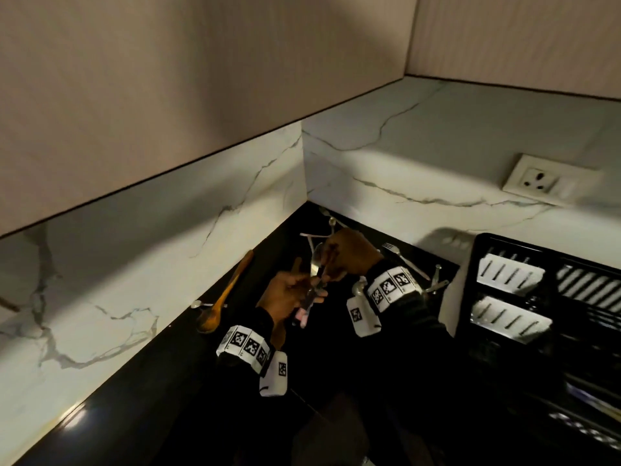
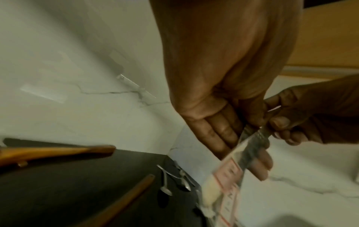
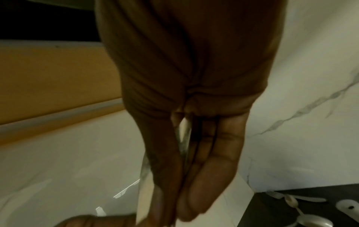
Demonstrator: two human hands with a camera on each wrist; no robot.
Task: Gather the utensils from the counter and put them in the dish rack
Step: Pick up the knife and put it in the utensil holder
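Dim kitchen corner: black stone counter [image 1: 336, 364] under white marble-veined backsplash, beige cabinet above, white wall socket [image 1: 546, 178] at right. Black plastic slatted dish rack [image 1: 537, 297] stands at the counter's right end.

Hands meet over the corner. Left hand [image 1: 295, 294] is curled round a small bundle of steel utensils [image 1: 311, 299], one with a pink-and-white label on its handle (label text too blurred to read). Right hand [image 1: 349, 255] pinches the handle of a steel spoon [image 1: 316, 260] between thumb and fingers, bowl up, touching the bundle; judged to be adding it to the left hand's collection.

Left on the counter:
- long wooden spoon [image 1: 225, 297], leaning by the left backsplash
- a second wooden handle [image 2: 124, 201], near the left hand
- thin steel spoons [image 1: 331, 223] crossed in the far corner
- steel fork [image 1: 403, 258] and small steel pieces [image 1: 437, 280] near the rack
- 1 small steel spoon [image 1: 198, 303] by the wooden spoon's bowl

Progress estimate: gathering stage, perhaps midway. Whether any utensils already sit in the rack cannot be told; its compartments are too dark. Remaining: collect the rest, carry right, deposit.
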